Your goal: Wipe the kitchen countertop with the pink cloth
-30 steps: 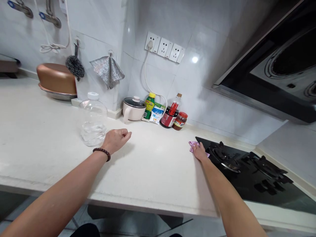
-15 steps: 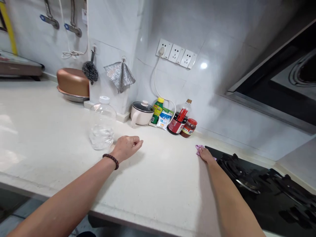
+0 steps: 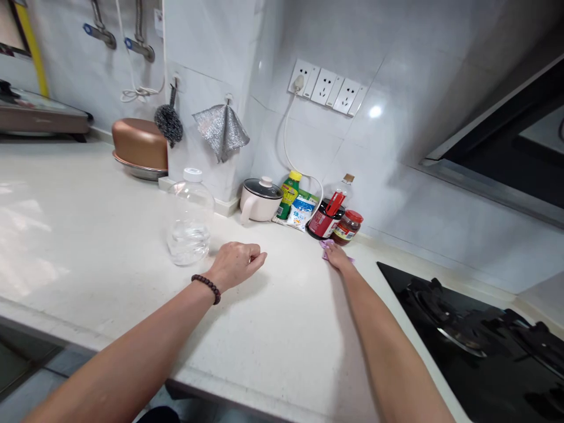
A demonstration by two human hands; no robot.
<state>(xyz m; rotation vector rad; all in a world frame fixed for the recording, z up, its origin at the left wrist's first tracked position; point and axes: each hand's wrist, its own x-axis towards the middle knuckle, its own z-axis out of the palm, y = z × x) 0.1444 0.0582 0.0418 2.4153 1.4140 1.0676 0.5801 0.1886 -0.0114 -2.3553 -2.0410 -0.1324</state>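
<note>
My right hand [image 3: 338, 256] presses a small pink cloth [image 3: 326, 245] flat on the white countertop [image 3: 88, 235], just in front of a dark sauce bottle [image 3: 323, 220] and a red-lidded jar [image 3: 347, 227]. My left hand [image 3: 235, 264] rests on the counter with its fingers loosely curled and nothing in them, a bead bracelet on the wrist. A clear plastic jug [image 3: 190, 217] with a little water stands just left of that hand.
A black gas hob [image 3: 476, 329] lies at the right under a range hood [image 3: 506, 158]. A small white pot [image 3: 259, 200], a green bottle [image 3: 288, 194] and a packet [image 3: 302, 210] line the wall. A copper pan [image 3: 140, 147] sits at the back left.
My right hand has slid the pink cloth left, from the hob's corner to the counter in front of the jars. The view has turned left. My left hand has stayed put.
</note>
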